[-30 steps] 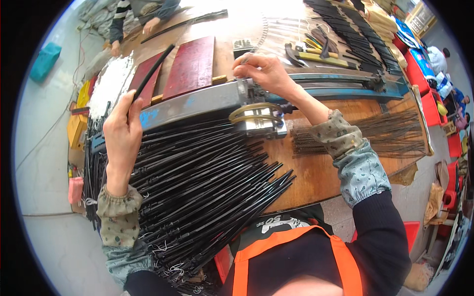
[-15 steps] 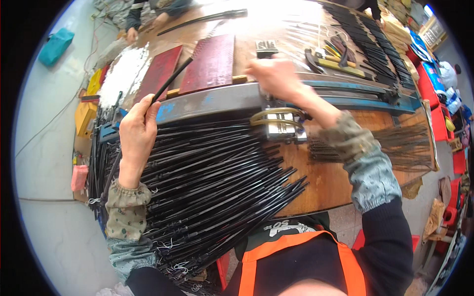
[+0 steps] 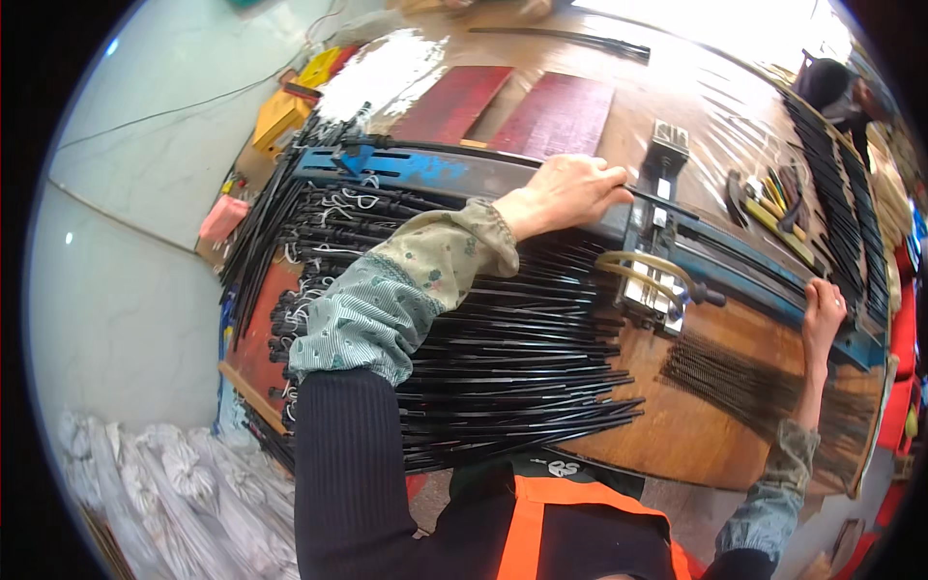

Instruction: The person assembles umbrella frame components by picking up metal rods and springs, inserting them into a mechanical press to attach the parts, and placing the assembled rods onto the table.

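A thin black rod [image 3: 650,198] lies along the top of the long blue-grey metal rail [image 3: 454,174] that crosses the wooden counter [image 3: 677,425]; the rod is slender, dark and straight, its far end running toward the small metal fixture [image 3: 655,280] with a curved brass-coloured handle mounted on the rail. The left hand [image 3: 570,191] rests on the rail, its grip pressed together on the near end of the rod, fingers curled over it. The right hand [image 3: 822,311] lies farther along the rail toward its far end, fingers laid against the blue edge; whether its grip pinches anything cannot be told. In front of the rail a broad fan of many like black rods [image 3: 464,348] covers the counter, too many to count, some with white thread at their ends. A bundle of fine dark wires [image 3: 744,382] lies beside the right forearm. Behind the rail lie two dark red boards [image 3: 512,101], side by side.
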Motion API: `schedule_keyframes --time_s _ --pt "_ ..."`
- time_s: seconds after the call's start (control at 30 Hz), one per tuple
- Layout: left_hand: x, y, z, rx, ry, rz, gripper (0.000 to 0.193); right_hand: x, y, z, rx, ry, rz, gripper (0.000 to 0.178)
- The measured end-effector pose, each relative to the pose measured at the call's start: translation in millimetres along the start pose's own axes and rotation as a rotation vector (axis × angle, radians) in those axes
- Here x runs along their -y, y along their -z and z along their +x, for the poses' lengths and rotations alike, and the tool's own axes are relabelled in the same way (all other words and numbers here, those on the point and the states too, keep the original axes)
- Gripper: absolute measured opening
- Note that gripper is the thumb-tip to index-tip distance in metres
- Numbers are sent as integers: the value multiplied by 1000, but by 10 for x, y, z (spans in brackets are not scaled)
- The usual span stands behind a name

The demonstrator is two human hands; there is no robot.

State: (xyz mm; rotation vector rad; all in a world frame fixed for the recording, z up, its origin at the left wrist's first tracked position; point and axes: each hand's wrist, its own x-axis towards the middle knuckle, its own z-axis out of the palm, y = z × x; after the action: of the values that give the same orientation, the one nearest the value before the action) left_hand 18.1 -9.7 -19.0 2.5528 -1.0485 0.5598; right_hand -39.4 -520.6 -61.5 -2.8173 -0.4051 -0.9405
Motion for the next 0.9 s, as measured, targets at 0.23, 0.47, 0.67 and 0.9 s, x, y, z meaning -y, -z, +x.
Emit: schedule_keyframes --time_s 0.23,0.47,0.67,0.9 --pt "-9 -52 -44 81 87 -112 25 -120 -212 -88 -126 61 58 15" --pt "-14 -153 -57 -42 110 -138 19 -54 -235 -88 -103 -24 53 14" --pt "11 -126 -19 -39 34 -188 22 51 -14 -125 -47 -24 56 16" --pt "-58 -169 -5 40 132 16 18 1442 137 -67 -49 141 130 36"
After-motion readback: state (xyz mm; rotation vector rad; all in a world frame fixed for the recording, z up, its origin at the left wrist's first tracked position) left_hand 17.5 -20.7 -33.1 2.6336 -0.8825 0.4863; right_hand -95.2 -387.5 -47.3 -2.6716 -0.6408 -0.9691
